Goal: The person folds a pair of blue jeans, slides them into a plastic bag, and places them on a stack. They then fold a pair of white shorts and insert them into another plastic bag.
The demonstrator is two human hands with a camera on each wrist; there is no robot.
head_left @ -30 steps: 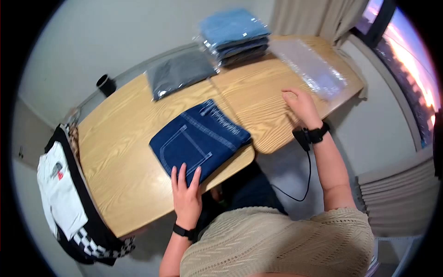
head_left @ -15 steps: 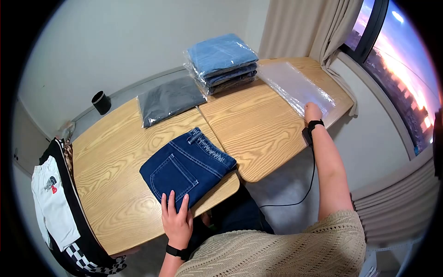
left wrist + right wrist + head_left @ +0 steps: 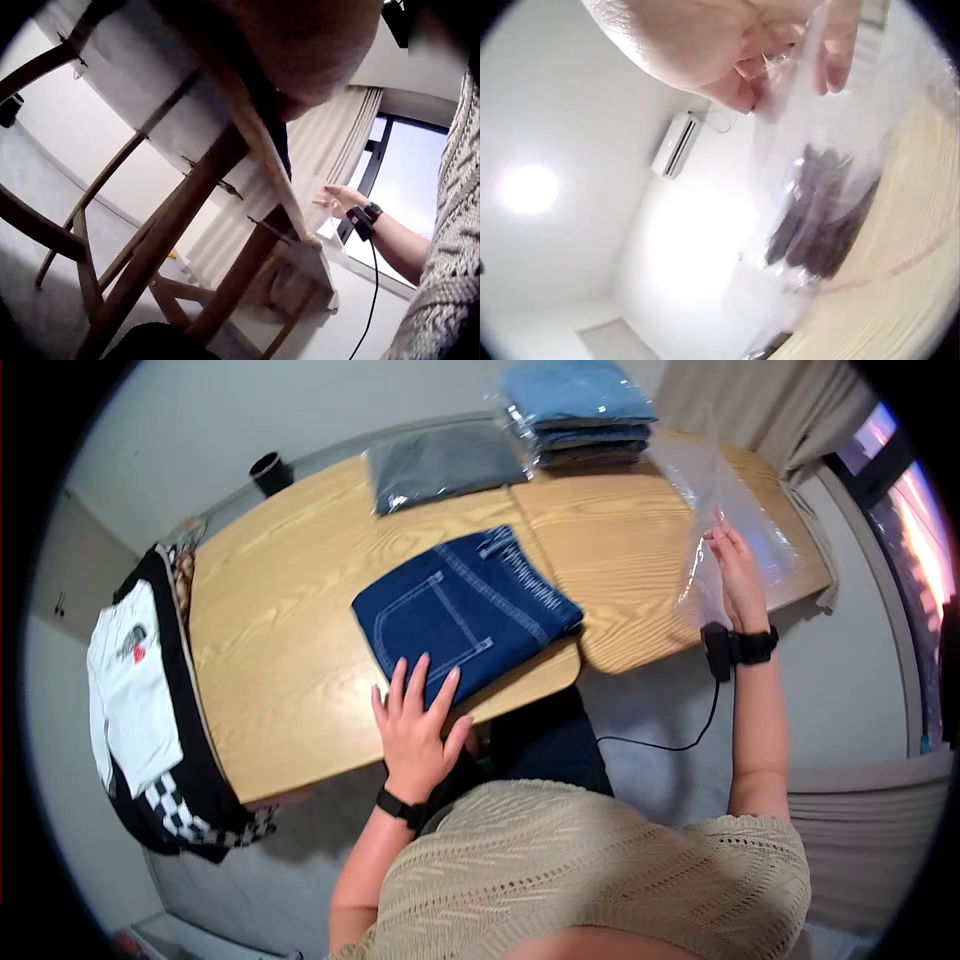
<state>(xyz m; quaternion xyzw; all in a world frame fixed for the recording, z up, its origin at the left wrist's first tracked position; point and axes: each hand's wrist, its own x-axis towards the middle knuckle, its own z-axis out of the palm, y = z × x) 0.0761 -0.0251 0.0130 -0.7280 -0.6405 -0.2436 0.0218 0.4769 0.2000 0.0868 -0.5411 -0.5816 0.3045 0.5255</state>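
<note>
Folded dark blue jeans (image 3: 460, 610) lie on the wooden table near its front edge, back pocket facing up. My left hand (image 3: 415, 735) rests on their near corner with the fingers spread. Out to the right, my right hand (image 3: 738, 575) pinches a clear plastic bag (image 3: 705, 550) between thumb and fingers. The bag hangs upright from that hand, above more clear bags (image 3: 765, 525) lying flat at the table's right end. In the right wrist view the thin film (image 3: 780, 135) runs between the fingers.
Behind the jeans is a grey garment in a clear bag (image 3: 440, 465). A stack of bagged jeans (image 3: 580, 415) stands at the back. White and black clothes (image 3: 135, 680) hang at the table's left edge. A black cup (image 3: 271, 474) stands behind the table.
My right hand reached to the flat plastic bags at the right and has lifted one of them. My left hand has stayed on the jeans. The head view has shifted.
</note>
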